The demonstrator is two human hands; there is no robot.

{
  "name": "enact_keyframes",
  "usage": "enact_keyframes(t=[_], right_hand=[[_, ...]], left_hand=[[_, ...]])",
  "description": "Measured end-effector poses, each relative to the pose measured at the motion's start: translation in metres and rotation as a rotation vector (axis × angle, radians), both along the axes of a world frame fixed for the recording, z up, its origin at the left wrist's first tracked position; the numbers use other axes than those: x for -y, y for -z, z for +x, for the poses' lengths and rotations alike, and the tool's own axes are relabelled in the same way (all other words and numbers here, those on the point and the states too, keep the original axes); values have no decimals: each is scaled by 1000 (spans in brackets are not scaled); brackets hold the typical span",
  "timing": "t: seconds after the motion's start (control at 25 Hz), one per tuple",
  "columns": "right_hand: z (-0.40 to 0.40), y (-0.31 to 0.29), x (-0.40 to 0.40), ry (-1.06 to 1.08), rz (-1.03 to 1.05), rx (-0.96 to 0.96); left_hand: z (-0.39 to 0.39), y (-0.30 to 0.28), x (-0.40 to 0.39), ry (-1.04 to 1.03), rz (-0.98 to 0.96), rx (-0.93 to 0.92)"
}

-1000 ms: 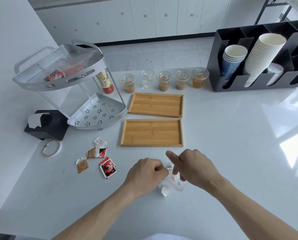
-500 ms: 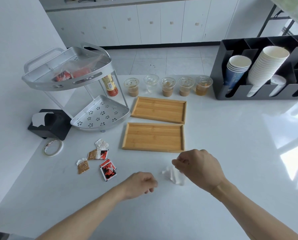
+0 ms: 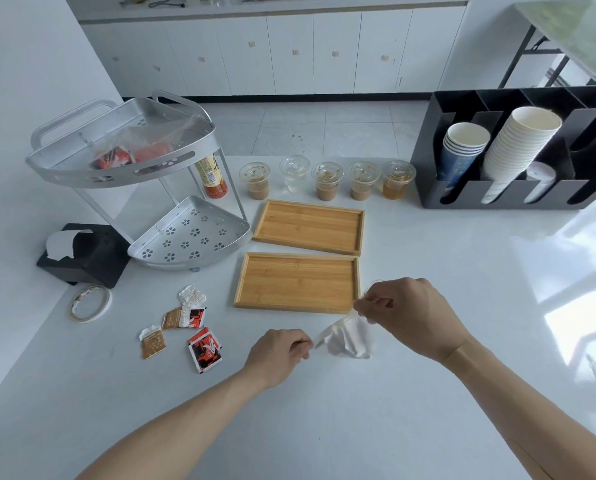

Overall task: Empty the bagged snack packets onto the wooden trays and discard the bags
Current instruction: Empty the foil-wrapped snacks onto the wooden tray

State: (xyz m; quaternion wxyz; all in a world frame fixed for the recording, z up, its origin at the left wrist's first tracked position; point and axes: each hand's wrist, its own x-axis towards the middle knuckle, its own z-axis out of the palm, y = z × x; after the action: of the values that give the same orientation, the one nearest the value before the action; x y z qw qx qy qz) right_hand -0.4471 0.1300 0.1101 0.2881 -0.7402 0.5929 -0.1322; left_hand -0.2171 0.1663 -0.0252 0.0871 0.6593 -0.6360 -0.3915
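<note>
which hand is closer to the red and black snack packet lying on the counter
Left. The left hand sits just right of the red and black snack packet; the right hand is farther right, holding the clear plastic bag.

From the near tray (image 3: 298, 283): I've got packets (image 3: 185, 327) left, second tray (image 3: 308, 226) behind, cups (image 3: 326, 180) farther back.

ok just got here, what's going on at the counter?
A person is holding a crumpled clear plastic bag between both hands just above the white counter: the right hand pinches its upper edge, the left hand its lower corner. Both rectangular wooden trays are bare. Several small red and brown snack packets lie loose on the counter left of the trays. Another clear bag holding red packets sits on the top tier of the silver corner rack.
</note>
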Motion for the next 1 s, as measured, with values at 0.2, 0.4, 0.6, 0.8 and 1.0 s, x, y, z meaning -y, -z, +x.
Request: enact_keyframes(t=[0.2,0.4,0.6,0.8,1.0], right_hand=[[-6,5,19,39,28,-21],[-2,14,54,103,106,21],[21,34,90,167,232,199],[55,67,121,244,417,242],[85,96,125,397,640,377]], left_hand=[[4,-8,9,17,-30,73],[40,-26,29,-2,-159,169],[78,-67,61,-65,-269,259],[107,-111,96,-64,-300,394],[105,-138,121,-44,-274,467]])
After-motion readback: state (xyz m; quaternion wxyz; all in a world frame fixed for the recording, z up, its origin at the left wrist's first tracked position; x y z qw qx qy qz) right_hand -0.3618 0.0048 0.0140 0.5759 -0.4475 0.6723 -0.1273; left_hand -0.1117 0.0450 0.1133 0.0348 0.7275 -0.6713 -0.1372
